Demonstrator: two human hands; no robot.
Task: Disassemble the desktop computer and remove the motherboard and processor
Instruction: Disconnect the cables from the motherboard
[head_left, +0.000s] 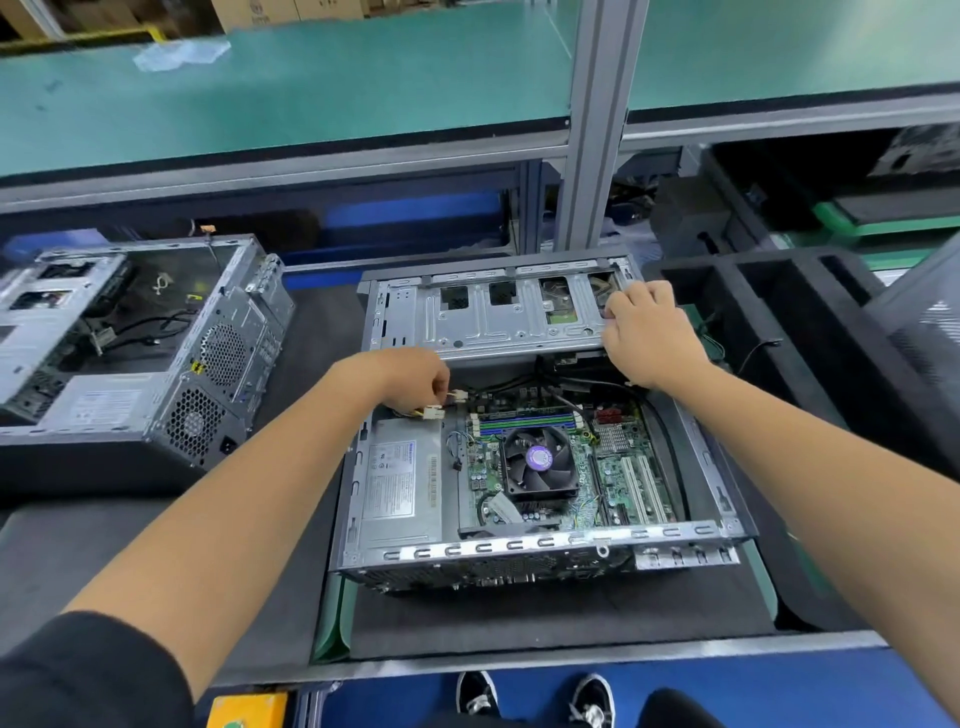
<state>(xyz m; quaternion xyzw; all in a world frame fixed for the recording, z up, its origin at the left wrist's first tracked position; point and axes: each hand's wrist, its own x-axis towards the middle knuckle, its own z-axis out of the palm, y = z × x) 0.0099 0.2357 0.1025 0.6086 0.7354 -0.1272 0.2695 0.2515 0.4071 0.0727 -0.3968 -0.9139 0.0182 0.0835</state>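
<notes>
An open desktop case (519, 545) lies flat in front of me. Inside it sits the green motherboard (623, 467) with a black processor fan (540, 460) and a grey power supply (400, 478) to its left. My left hand (410, 379) pinches a white power connector (457, 396) with yellow wires near the board's far left corner. A second white plug (432, 413) hangs just below it. My right hand (647, 332) grips the right end of the raised metal drive cage (483, 317).
A second opened computer case (156, 353) lies to the left on the dark mat. Black foam trays (769, 312) stand to the right. An aluminium post (597, 130) rises behind the case, with a green bench top beyond it.
</notes>
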